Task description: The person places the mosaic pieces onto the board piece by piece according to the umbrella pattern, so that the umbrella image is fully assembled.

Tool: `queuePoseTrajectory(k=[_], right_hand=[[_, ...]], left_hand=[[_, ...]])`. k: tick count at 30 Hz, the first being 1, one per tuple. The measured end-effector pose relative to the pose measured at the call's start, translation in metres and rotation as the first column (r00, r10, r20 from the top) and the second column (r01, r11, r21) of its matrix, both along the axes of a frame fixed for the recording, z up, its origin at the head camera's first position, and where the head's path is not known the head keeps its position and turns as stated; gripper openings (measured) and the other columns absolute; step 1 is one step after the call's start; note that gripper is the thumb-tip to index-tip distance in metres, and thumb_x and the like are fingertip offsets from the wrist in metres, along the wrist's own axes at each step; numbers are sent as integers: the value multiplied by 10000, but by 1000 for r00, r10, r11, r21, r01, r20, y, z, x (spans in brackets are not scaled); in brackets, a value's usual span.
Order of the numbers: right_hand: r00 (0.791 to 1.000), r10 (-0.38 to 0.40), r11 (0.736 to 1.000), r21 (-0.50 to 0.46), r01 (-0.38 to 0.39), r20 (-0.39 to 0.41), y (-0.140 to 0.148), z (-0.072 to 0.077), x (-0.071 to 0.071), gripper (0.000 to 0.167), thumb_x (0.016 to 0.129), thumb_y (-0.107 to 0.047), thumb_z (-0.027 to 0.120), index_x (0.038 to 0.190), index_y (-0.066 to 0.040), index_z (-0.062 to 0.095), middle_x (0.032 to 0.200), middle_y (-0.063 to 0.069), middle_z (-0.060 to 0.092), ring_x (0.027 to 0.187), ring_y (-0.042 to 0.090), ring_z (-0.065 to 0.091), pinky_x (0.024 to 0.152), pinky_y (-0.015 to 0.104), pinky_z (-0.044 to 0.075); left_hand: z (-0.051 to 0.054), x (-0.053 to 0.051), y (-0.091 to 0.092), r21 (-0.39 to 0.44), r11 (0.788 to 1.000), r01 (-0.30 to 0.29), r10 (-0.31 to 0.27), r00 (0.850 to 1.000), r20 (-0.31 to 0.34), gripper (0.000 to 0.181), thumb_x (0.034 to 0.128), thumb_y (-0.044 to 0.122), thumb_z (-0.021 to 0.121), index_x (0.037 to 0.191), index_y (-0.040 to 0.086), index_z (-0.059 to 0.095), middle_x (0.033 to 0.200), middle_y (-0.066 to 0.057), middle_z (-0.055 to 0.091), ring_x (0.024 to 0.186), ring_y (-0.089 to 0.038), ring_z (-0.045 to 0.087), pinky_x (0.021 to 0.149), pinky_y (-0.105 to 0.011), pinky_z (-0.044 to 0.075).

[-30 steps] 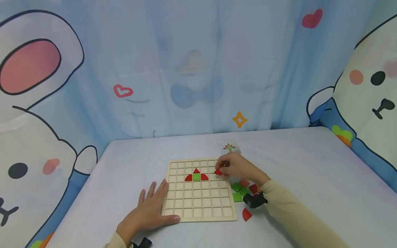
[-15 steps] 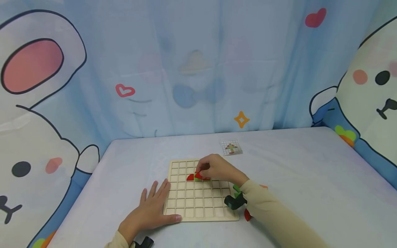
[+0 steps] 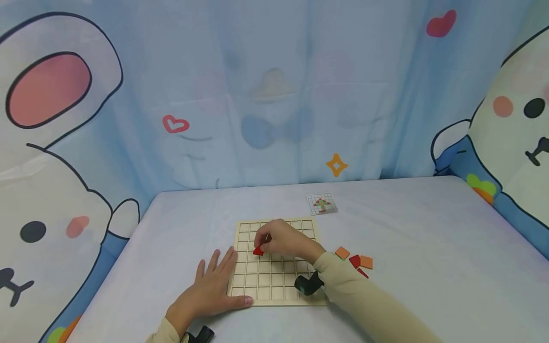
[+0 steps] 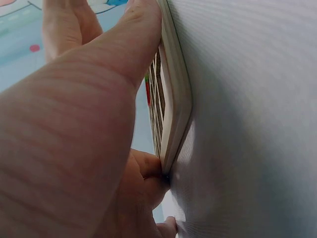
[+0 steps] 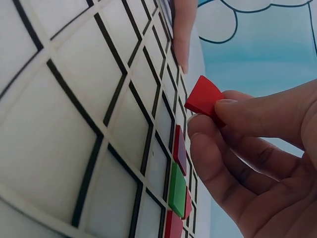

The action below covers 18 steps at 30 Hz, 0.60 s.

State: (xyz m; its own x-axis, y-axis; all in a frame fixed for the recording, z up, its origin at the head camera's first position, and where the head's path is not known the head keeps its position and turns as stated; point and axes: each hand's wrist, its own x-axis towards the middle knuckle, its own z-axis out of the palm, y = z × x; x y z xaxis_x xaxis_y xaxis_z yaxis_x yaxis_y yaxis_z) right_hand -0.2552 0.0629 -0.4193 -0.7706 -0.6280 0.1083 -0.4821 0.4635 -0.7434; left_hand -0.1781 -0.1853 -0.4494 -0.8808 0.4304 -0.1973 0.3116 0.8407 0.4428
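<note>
My right hand (image 3: 285,239) pinches a red piece (image 3: 258,251) over the upper left part of the wooden grid board (image 3: 274,303). In the right wrist view the red piece (image 5: 203,96) stands between thumb and fingertips, just off the board. A green square (image 5: 177,190) lies in a cell there with red pieces around it; in the head view my right hand hides them. My left hand (image 3: 210,289) rests with spread fingers at the board's left edge, its thumb on the near edge. The left wrist view shows this hand (image 4: 74,129) against the board's rim (image 4: 176,99).
Right of the board lie orange squares (image 3: 366,262), red pieces (image 3: 354,260) and a bit of green, partly behind my right forearm. A small card with a gridded picture (image 3: 322,204) lies behind the board. A patterned curtain (image 3: 274,95) hangs beyond the table.
My right hand has carried the red piece leftward across the board, from its right edge past the laid pieces. The left hand has stayed in place. Loose pieces on the right have come into view.
</note>
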Motion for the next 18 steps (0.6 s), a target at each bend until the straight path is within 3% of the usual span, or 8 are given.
queuePoseTrajectory(k=[10, 18], right_hand=[[994, 42, 999, 24, -40, -102, -16, -4, 0, 217, 904, 136, 723, 848, -67, 774, 820, -36, 724, 780, 75, 621, 764, 279, 545], [980, 81, 992, 108, -62, -181, -22, -7, 0, 205, 911, 126, 716, 847, -62, 767, 810, -12, 718, 758, 76, 572, 747, 261, 516]], left_hand=[[0, 1, -1, -4, 1000, 6, -6, 1000, -2, 1235, 867, 746, 750, 1707, 25, 202, 1792, -100, 118, 1623, -452, 15, 1220, -729, -6], [1, 0, -1, 2, 1000, 14, -14, 1000, -7, 1231, 867, 733, 761, 1702, 15, 211, 1788, -111, 133, 1621, -460, 22, 1217, -735, -3]])
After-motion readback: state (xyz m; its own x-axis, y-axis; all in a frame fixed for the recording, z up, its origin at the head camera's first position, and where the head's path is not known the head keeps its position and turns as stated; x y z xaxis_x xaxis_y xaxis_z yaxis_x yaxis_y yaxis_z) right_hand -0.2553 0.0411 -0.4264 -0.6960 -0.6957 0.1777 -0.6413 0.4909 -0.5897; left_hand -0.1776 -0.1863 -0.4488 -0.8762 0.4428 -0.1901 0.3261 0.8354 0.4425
